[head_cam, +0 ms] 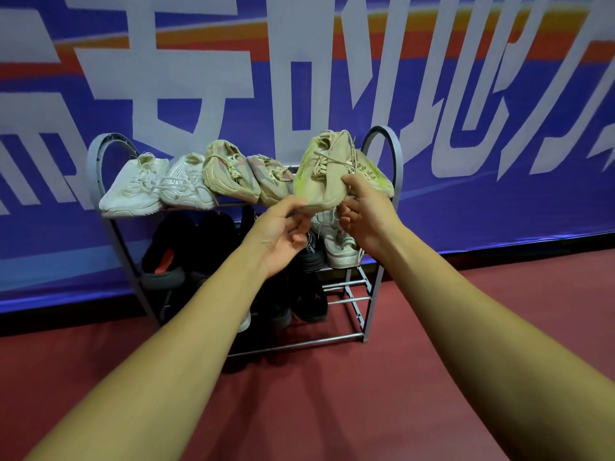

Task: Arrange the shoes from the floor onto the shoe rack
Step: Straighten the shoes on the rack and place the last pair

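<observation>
A beige knit sneaker with a yellow-green sole [324, 173] is tilted at the right end of the top shelf of the grey metal shoe rack [387, 154]. My right hand [364, 211] grips its toe from the right. My left hand [283, 231] pinches the toe edge from the left. Its matching sneaker [376, 176] lies just behind it on the shelf. Further left on the top shelf sit two beige-pink sneakers [229, 171] and two white sneakers [159, 184].
The middle shelf holds black shoes [166, 251] and a white sneaker [336, 244]. More black shoes [309, 301] sit on the lower shelf. A blue banner wall [466, 128] stands right behind the rack. Red floor [399, 377] spreads in front.
</observation>
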The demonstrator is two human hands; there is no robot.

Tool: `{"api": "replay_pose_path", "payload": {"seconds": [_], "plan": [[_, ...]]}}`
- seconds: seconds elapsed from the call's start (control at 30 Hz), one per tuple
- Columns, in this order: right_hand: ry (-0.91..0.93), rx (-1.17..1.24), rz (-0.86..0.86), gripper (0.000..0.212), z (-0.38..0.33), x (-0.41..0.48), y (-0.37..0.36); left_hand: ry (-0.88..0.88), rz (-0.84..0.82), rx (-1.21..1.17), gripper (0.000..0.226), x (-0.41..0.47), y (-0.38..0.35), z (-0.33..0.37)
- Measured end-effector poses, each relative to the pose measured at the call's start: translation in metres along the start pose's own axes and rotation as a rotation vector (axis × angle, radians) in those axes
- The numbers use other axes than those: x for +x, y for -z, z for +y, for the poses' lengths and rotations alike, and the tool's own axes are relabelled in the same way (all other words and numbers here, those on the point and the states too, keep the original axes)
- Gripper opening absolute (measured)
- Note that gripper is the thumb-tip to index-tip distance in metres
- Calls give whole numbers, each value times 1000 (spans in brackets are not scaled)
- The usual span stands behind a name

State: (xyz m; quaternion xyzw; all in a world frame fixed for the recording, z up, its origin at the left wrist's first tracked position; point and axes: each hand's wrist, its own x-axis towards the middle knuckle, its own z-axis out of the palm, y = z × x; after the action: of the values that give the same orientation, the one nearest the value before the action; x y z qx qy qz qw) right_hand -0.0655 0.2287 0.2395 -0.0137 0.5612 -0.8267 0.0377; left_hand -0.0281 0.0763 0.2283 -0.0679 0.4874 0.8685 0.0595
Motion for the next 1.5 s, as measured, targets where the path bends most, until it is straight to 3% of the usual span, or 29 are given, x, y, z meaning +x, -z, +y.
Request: {"api": "replay_pose_path", "payload": {"seconds": [0.2,0.37,0.57,0.73,0.97,1.1,1.5], "plan": [[-61,-45,-1,21,8,0,14,-74,92,-68,11,13,-18,-15],[-24,-22,-24,15,12,2,14,-72,162,-119,11,22,-31,-23],[-70,88,99,8,19,10,11,-30,208,-72,19,27,-29,-30],[-69,179,172,11,26,22,7,-81,378,-54,33,33,-14,-23],[-47,240,233,10,22,33,14,-159,395,26,23,46,-8,-16],[-94,186,180,18,26,40,10,-147,407,37,12,50,4,-4],[-128,127,135,25,28,39,11,-82,344,22,24,48,14,-2]]}}
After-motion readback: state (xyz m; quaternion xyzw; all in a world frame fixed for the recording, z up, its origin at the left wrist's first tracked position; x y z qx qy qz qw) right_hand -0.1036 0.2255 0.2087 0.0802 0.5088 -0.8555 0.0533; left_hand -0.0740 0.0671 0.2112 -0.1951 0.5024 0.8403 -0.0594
